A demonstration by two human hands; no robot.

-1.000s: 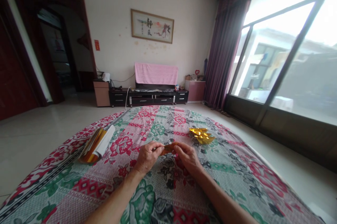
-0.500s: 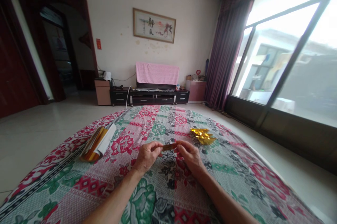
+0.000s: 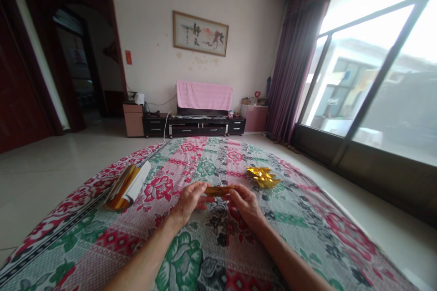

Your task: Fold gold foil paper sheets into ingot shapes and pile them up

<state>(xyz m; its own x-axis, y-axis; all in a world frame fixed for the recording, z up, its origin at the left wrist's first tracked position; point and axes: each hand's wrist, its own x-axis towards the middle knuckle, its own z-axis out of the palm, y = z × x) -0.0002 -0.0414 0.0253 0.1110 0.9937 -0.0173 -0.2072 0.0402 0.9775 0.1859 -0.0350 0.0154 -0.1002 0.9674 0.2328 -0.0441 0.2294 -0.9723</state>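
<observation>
Between my hands is a narrow folded strip of gold foil paper [image 3: 218,191], held level just above the cloth. My right hand [image 3: 246,202] pinches its right end between thumb and fingers. At the left end, my left hand [image 3: 190,201] has its thumb and forefinger against the strip, while its other fingers stretch out beneath it. Several folded gold foil pieces [image 3: 264,178] lie stacked on the cloth beyond my right hand. Off to the left lies a curled bundle of gold and white paper sheets [image 3: 127,188].
A flowered red, green and grey cloth [image 3: 180,259] covers the rounded table. Past it stand a low black cabinet [image 3: 198,128] and a screen under a pink towel [image 3: 204,95]. Large windows [image 3: 362,86] and a purple curtain [image 3: 287,63] are at the right.
My left hand has loosened and spread its lower fingers, shifting slightly left on the strip. More of the strip's gold face shows. The right hand stays nearly in place.
</observation>
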